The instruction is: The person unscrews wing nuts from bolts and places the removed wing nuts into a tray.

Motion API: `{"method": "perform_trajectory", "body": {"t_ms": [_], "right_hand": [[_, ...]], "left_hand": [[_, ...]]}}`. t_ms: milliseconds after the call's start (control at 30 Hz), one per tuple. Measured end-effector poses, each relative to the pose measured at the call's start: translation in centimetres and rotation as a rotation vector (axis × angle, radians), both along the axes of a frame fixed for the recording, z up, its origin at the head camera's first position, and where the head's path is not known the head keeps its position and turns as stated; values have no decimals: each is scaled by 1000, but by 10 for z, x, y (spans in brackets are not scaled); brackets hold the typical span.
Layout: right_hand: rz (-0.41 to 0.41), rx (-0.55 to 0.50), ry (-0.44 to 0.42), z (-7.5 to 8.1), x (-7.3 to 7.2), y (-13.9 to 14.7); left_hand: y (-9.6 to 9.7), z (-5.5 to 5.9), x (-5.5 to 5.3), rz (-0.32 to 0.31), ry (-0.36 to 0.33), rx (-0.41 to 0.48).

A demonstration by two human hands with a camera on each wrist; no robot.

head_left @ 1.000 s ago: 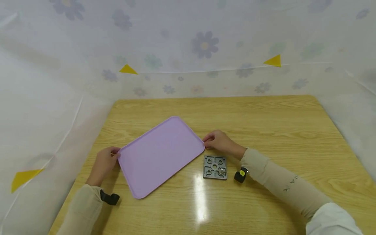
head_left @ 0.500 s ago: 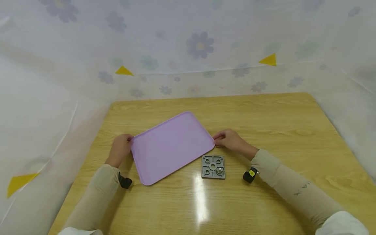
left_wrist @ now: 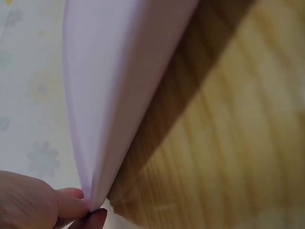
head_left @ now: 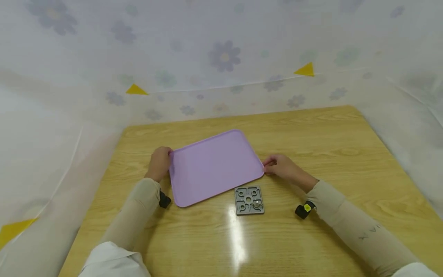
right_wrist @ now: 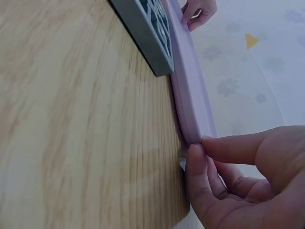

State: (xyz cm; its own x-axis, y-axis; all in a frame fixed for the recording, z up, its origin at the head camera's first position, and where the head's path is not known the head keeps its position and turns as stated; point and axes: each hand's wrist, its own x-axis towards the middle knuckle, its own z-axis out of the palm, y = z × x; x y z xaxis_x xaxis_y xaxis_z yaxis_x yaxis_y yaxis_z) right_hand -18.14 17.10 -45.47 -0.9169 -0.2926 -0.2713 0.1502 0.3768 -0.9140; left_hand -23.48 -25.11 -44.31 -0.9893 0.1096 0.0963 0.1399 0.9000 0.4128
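Observation:
A light purple rectangular tray lies at a slant over the middle left of the table, and both hands hold it. The left hand pinches its far left corner between thumb and fingers, as the left wrist view shows for the hand. At the near right corner, the thumb and index finger of the right hand pinch the rim; the right wrist view shows this hand close up. Just in front of the tray sits a square grey metal plate with ring-shaped recesses and a small shiny metal piece on its near right part.
The wood-grain table is bounded by a pale flowered curtain at the back and sides. Yellow triangles mark the curtain. Black wrist cameras stick out from both sleeves.
The tray has moved right and turned clockwise, so it lies less slanted. Both hands moved with it, the left one also farther from the body. The metal plate stays put on the table.

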Motion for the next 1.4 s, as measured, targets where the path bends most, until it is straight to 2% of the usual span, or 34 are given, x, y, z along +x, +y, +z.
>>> {"method": "perform_trajectory", "body": {"t_ms": [300,400,600,700,867,1033,1400], "right_hand": [[-38,28,-28,3,13,35],[-55,40,-45,3,20,45],[-68,-12,-14,1,37,64],[-61,-29,-6,2,45,71],[-87,42,-40,5,58,79],[-91,98,-45,8,70,85],[-126,80,-6,3,79,89]], "left_hand": [[42,-8,-27,-63,117,-38],[58,-7,-34,-83,125,-41],[83,-2,-36,-84,57,15],[90,-5,-36,-106,64,41],[102,-8,-41,-177,120,53],[116,-10,-47,-203,102,44],[129,-9,-52,-203,71,44]]}}
